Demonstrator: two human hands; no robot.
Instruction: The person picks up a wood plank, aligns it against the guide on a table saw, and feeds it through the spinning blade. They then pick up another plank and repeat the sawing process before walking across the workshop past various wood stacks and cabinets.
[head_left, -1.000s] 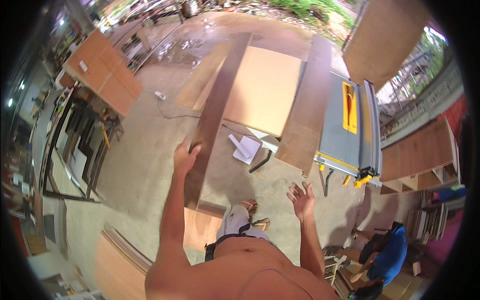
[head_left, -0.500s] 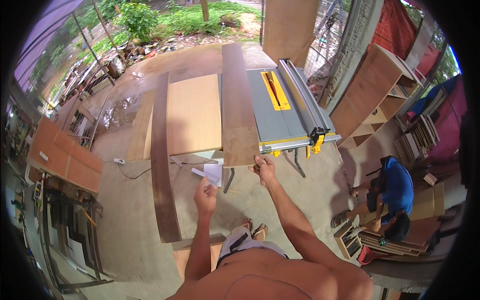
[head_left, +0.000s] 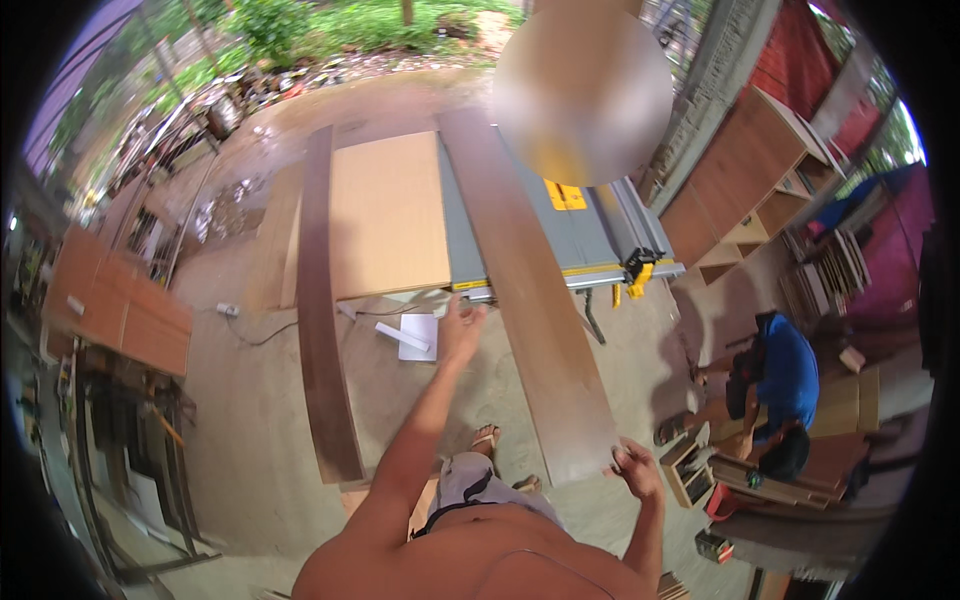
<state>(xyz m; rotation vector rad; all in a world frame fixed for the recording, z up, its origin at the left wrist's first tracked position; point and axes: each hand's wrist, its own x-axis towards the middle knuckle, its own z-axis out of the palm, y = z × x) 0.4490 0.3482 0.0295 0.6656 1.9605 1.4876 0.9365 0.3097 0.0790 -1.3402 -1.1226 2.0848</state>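
Observation:
A long brown wooden board (head_left: pixel 535 330) slants from the table saw (head_left: pixel 525 215) toward my right side, its near end jutting out past the saw. My right hand (head_left: pixel 638 470) grips the near right corner of this board, fingers curled at its edge. My left hand (head_left: pixel 462 332) is in front of the saw's front rail, left of the board, with its fingers apart and nothing seen in them. A pale wood panel (head_left: pixel 388 215) lies left of the saw top, and a second long dark board (head_left: pixel 325 330) runs along the panel's left side.
White papers (head_left: pixel 418 338) lie on the floor below the panel. To the right a person in a blue shirt (head_left: pixel 788 365) bends over stacked boards. A wooden cabinet (head_left: pixel 745 190) stands at the back right, metal racks (head_left: pixel 110 450) at the left. A blurred round patch hides the saw's far part.
The long board has come nearer and swung its near end right, with my right hand moving along at its corner. My left hand has moved forward and right, toward the saw's rail.

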